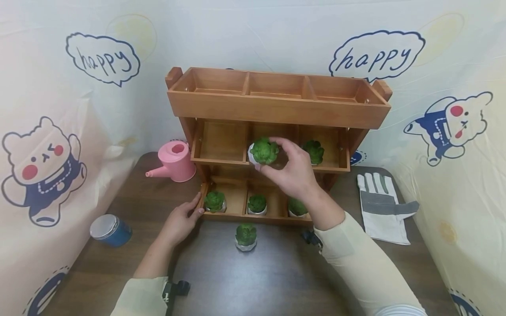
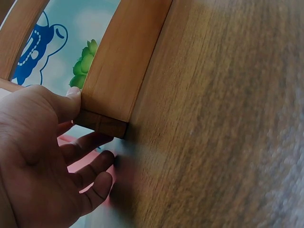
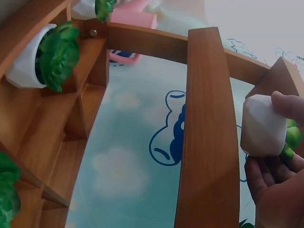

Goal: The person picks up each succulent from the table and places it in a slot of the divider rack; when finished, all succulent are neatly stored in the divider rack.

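Observation:
My right hand (image 1: 295, 172) pinches a small potted succulent (image 1: 264, 151) between thumb and fingers, in front of the middle tier's centre compartment. In the right wrist view its faceted white pot (image 3: 262, 127) faces the camera, close to a wooden board. At the lower left corner of the three-tier wooden shelf (image 1: 276, 106), my left hand (image 1: 181, 223) grips the end of the bottom tier, thumb against the front board (image 2: 121, 61). One succulent (image 1: 314, 152) sits in the middle tier's right compartment. The bottom tier holds a left succulent (image 1: 215, 201), a centre one (image 1: 257, 204) and a right one (image 1: 296, 207), partly behind my right wrist.
Another potted succulent (image 1: 246, 237) stands on the dark table (image 1: 221, 281) before the shelf. A pink watering can (image 1: 176, 162) is left of the shelf, a blue jar (image 1: 112, 230) nearer front left. Work gloves (image 1: 383, 206) lie at the right. Printed cloth hangs behind.

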{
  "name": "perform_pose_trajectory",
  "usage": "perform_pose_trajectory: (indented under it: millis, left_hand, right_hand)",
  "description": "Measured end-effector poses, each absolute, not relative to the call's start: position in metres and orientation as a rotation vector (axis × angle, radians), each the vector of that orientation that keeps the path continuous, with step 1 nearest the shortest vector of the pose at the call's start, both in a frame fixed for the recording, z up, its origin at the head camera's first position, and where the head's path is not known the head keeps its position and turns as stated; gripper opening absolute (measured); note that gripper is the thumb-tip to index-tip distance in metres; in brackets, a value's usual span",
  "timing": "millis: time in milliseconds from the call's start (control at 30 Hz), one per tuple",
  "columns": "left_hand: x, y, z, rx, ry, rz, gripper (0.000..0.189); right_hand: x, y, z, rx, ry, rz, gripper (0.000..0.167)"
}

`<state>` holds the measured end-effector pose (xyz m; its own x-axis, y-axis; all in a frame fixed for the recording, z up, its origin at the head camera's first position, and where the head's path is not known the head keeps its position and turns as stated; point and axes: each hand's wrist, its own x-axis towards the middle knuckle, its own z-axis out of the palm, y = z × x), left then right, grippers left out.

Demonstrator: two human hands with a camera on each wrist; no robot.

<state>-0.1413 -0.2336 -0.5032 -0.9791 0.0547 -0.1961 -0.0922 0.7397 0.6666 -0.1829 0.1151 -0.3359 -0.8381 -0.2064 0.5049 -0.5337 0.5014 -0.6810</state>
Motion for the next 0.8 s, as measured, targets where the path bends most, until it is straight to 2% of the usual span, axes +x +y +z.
perform_pose_trajectory:
  millis: [500,800]
  left_hand:
    - [-0.141,-0.232,-0.502,-0.046,2.725,1.07,0.065]
    - [-0.141,-0.232,-0.501,-0.046,2.731,1.072,0.065]
  right_hand:
    - [-0.198,0.107,-0.337,0.494,-2.567,1.188,0.067]
    - [-0.201,0.114,-0.334,0.612,-2.754,1.004,0.065]
